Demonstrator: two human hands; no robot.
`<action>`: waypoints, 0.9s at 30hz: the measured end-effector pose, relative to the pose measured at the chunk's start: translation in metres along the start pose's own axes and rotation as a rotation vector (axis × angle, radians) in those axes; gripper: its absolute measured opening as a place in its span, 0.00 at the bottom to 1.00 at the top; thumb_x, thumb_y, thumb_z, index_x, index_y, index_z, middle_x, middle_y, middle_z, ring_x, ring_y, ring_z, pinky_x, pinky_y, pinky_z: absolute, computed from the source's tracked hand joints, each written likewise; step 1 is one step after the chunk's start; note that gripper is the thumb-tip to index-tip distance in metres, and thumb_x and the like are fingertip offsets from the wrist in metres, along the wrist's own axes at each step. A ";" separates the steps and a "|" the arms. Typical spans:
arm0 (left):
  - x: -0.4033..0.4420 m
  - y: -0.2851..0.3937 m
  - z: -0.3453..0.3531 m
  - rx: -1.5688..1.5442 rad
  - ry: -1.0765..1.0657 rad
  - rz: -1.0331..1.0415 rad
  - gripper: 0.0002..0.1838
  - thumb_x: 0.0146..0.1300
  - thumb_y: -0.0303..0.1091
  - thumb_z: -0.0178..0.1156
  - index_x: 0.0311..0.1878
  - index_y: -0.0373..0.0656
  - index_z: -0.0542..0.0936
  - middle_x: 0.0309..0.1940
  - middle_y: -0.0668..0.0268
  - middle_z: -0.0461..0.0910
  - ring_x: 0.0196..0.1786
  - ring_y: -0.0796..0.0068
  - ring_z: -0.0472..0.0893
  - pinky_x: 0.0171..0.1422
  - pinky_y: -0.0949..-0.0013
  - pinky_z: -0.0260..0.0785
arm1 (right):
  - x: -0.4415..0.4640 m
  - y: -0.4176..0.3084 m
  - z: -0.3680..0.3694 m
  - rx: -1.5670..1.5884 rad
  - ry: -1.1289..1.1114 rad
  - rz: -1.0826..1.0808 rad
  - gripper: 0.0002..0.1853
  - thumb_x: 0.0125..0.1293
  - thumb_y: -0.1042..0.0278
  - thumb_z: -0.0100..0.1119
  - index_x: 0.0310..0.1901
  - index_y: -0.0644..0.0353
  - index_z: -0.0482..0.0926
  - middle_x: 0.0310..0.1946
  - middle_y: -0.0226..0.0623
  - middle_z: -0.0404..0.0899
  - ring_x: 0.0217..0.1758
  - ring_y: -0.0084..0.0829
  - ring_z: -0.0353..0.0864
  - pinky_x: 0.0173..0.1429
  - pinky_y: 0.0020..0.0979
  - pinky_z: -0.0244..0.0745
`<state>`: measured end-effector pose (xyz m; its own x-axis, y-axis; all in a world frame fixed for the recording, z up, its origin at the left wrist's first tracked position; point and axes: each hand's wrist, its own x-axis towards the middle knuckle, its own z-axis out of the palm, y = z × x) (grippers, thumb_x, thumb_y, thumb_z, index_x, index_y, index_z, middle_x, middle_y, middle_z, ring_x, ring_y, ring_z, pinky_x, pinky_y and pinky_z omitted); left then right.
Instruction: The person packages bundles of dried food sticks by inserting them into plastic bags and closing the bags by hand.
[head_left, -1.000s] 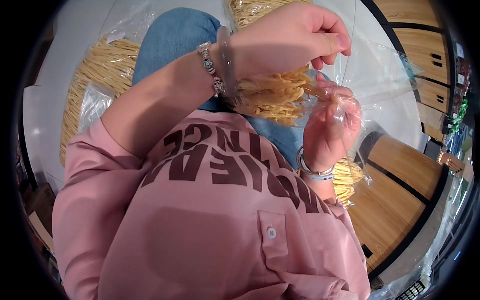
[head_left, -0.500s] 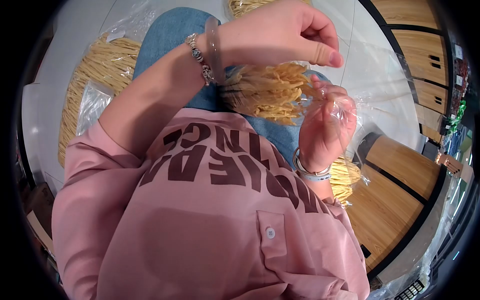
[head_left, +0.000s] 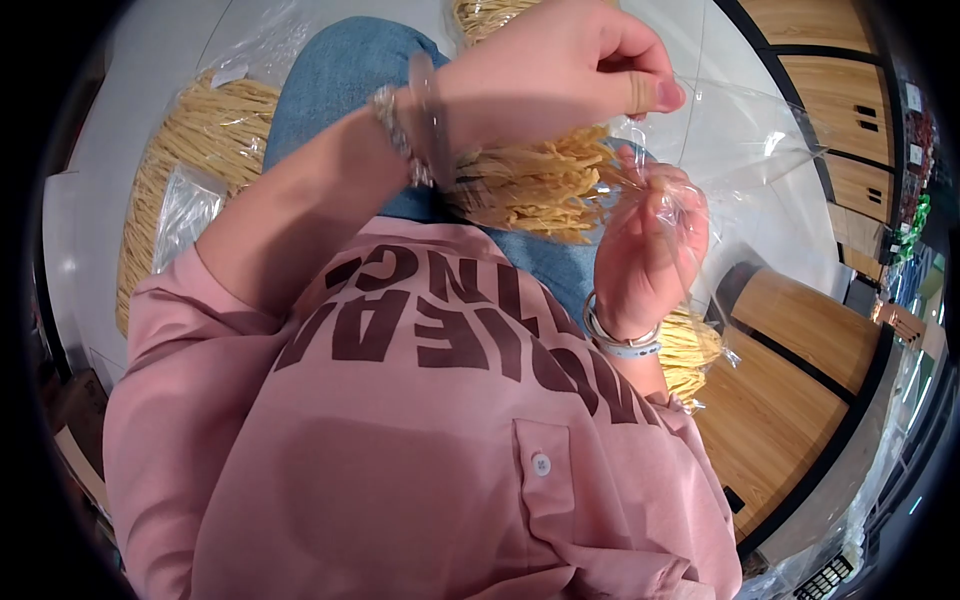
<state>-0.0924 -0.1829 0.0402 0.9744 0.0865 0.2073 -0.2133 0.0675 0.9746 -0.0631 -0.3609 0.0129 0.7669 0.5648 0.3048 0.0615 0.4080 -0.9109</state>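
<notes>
A bundle of wrinkled, tan dried strips [head_left: 535, 185], resembling dried bean curd sticks, lies across my lap inside a clear plastic bag [head_left: 745, 150]. My right hand [head_left: 655, 235] is closed around the gathered neck of that bag, just beyond the strips' ends. Above the bundle, my left hand [head_left: 590, 65] has its fingers curled and its thumb pressed to the index finger. A bit of clear plastic shows below that thumb, and the film spreads out to the right of both hands. My left wrist hides part of the bundle.
On the floor at left lies a large bag of similar strips [head_left: 200, 130], with a small clear packet [head_left: 188, 210] on it. More strips [head_left: 690, 350] lie beside my right wrist, and others [head_left: 490, 15] beyond my knees. Wooden cabinets [head_left: 800, 400] stand at right.
My left thumb has risen and closed against the index finger, with clear plastic now at it. My right hand keeps its grip on the bag neck, shifted slightly.
</notes>
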 end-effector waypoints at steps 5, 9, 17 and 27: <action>-0.035 0.002 0.034 0.552 0.522 0.573 0.12 0.48 0.28 0.66 0.36 0.40 0.75 0.35 0.64 0.75 0.34 0.74 0.73 0.41 0.74 0.66 | 0.000 -0.007 0.008 -0.011 0.062 0.041 0.03 0.58 0.75 0.57 0.32 0.63 0.73 0.32 0.36 0.74 0.43 0.33 0.72 0.61 0.43 0.62; -0.057 -0.011 0.051 0.551 0.447 0.565 0.21 0.40 0.25 0.70 0.42 0.40 0.77 0.38 0.61 0.76 0.38 0.67 0.75 0.41 0.72 0.68 | 0.004 -0.007 0.004 -0.134 0.019 -0.004 0.04 0.58 0.74 0.58 0.33 0.62 0.73 0.33 0.36 0.73 0.42 0.32 0.72 0.58 0.38 0.64; -0.060 -0.023 0.061 0.524 0.500 0.418 0.19 0.41 0.24 0.69 0.40 0.36 0.78 0.41 0.59 0.78 0.41 0.66 0.78 0.44 0.71 0.72 | 0.015 -0.039 -0.006 -0.681 -0.207 -0.054 0.06 0.53 0.76 0.58 0.34 0.66 0.76 0.35 0.39 0.76 0.39 0.31 0.74 0.45 0.28 0.69; -0.056 -0.022 0.070 0.400 0.529 0.373 0.13 0.43 0.18 0.65 0.36 0.35 0.78 0.38 0.59 0.78 0.40 0.69 0.79 0.42 0.74 0.72 | 0.015 -0.041 -0.014 -0.571 -0.180 -0.004 0.06 0.51 0.79 0.58 0.32 0.67 0.77 0.34 0.41 0.78 0.40 0.31 0.76 0.46 0.28 0.70</action>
<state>-0.1379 -0.2584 0.0134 0.6573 0.5049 0.5595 -0.3823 -0.4164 0.8249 -0.0452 -0.3787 0.0507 0.6489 0.6967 0.3058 0.4365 -0.0117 -0.8996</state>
